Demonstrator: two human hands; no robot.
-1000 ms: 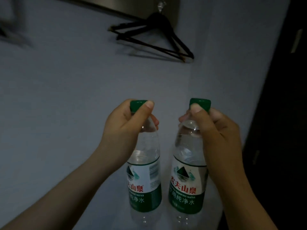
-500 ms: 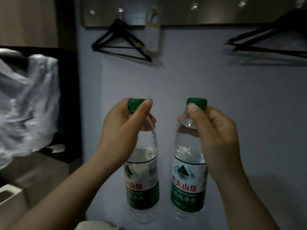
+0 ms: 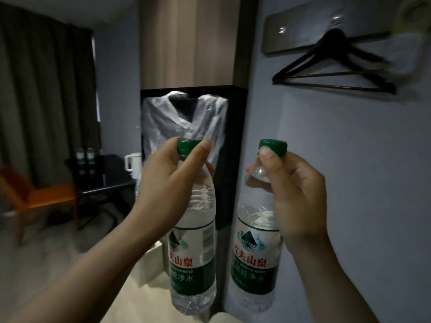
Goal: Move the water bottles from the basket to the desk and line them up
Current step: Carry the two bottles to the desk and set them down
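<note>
Turning left revealed the tabletop (image 3: pixel 114 178) at ten o'clock, nearer the left hand (image 3: pixel 163 183); fingers (image 3: pixel 267 158) of both hands gripped upright water bottles (image 3: pixel 192 252) by the caps.

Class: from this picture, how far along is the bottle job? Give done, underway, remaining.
Done: two bottles seem to stand side by side on the dark desk. In hand: the left hand grips the left bottle near its cap, the right hand the right bottle. Left: carry both over, line them up.
</note>
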